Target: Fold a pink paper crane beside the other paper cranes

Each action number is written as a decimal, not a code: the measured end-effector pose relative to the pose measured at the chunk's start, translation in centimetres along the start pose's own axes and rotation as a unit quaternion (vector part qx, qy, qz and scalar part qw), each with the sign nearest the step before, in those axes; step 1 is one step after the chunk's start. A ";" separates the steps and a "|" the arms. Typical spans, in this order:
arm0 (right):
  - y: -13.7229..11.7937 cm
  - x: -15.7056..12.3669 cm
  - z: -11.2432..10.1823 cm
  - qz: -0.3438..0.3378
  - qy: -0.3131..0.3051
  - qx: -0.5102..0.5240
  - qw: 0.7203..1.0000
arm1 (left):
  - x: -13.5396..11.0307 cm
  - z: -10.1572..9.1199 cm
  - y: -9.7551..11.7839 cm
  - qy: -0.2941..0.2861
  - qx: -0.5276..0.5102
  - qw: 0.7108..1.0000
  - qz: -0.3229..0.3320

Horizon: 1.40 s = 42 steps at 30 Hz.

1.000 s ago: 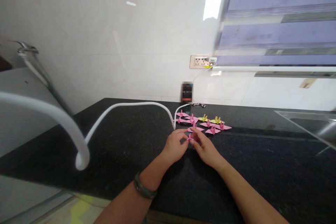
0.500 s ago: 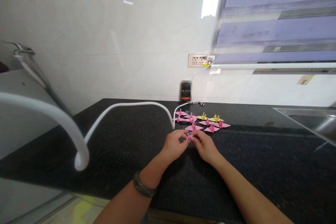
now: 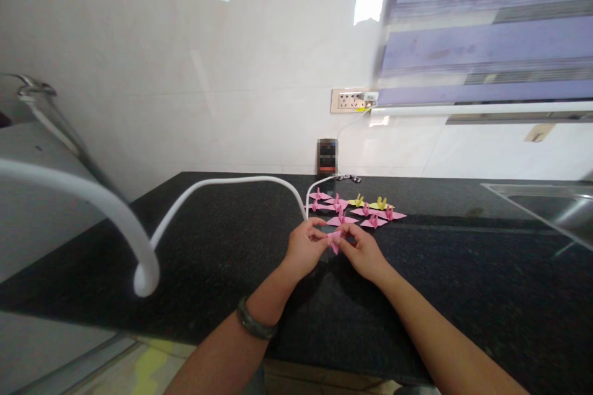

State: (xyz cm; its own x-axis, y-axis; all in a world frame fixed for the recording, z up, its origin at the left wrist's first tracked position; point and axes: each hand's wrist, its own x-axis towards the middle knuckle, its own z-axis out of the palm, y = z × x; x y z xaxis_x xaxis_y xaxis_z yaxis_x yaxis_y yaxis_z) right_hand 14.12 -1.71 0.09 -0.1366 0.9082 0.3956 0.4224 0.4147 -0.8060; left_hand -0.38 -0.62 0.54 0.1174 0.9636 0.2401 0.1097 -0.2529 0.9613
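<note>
A small piece of folded pink paper [image 3: 334, 242] is pinched between my two hands above the dark counter. My left hand [image 3: 303, 250] grips its left edge between thumb and fingers, and a dark bangle circles that wrist. On the other edge, the thumb and fingers of my right hand [image 3: 364, 253] are closed. Just beyond my fingertips stand several pink paper cranes [image 3: 341, 219] in loose rows. Among them, at the back, are two yellow paper cranes [image 3: 382, 203].
A white cable [image 3: 241, 180] loops across the black counter [image 3: 222, 247] from the left. Against the wall leans a phone [image 3: 327, 157] with a blurred screen, below a socket [image 3: 351, 100]. A metal sink [image 3: 546, 203] lies at the right, a faucet [image 3: 55, 117] at the left.
The pink paper has been turned, so a wider, downward-pointing face now shows between my fingers. My hands stay in nearly the same place. The cranes have not been moved.
</note>
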 end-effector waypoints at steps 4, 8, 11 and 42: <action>0.2 0.1 -0.1 -0.008 -0.011 0.005 1.000 | 0.0 -0.1 0.3 -0.016 -0.032 0.999 -0.023; 0.5 0.1 0.1 0.004 -0.018 0.023 1.000 | 0.1 -0.2 0.2 -0.022 -0.038 0.999 -0.029; 0.6 0.1 0.3 0.018 -0.021 0.048 0.998 | 0.2 -0.2 0.0 -0.022 -0.040 0.998 -0.036; -1.0 -0.5 0.8 -0.005 -0.066 0.049 0.997 | 0.0 0.1 0.1 -0.065 -0.284 0.943 -0.162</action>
State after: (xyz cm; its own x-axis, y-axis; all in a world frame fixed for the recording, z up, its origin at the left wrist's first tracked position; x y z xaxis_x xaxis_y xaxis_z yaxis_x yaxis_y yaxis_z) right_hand 13.04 -2.54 0.37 -0.2600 0.9011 0.3471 0.3311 0.4209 -0.8445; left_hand -0.31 -0.64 0.61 0.2919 0.9544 -0.0624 -0.3808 0.1758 0.9078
